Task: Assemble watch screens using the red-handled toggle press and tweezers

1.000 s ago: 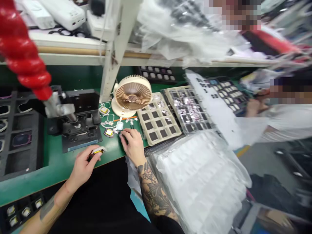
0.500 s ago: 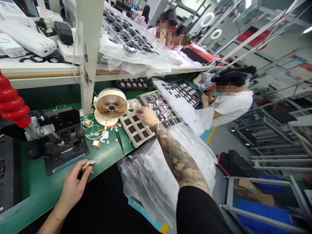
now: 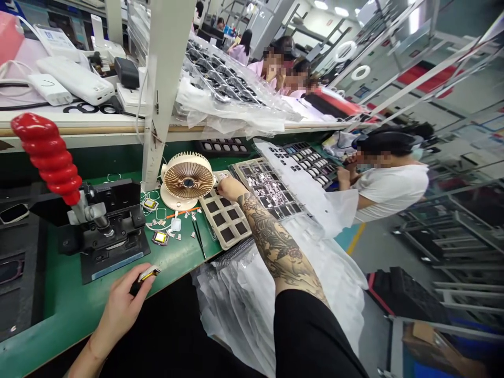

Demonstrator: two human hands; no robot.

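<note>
My left hand (image 3: 125,296) is closed on a small electronic module (image 3: 148,273) with a pale rim and a yellow inside, held tilted just above the bench's front edge. At the far end of a beige compartment tray (image 3: 227,244), my right hand (image 3: 232,188) has its fingers bent down and drawn together; whatever they pinch is too small or hidden. Dark squares line the tray's near pockets. Left of the tray lie black tweezers (image 3: 199,237), several small pale pieces and a yellow-centred module (image 3: 160,238). Another such module (image 3: 149,203) lies farther back.
A cream fan (image 3: 188,181) stands behind the loose parts. On the left is a black hand press (image 3: 104,228) with a red handle (image 3: 49,157). A shelf post (image 3: 159,105) rises behind. To the right are a second tray (image 3: 271,191), plastic sheets (image 3: 252,304) and a co-worker (image 3: 394,178).
My right hand has gone from the loose parts beside the tweezers to the tray's far end, and a little farther back since. The left hand keeps its module. The camera view has shifted.
</note>
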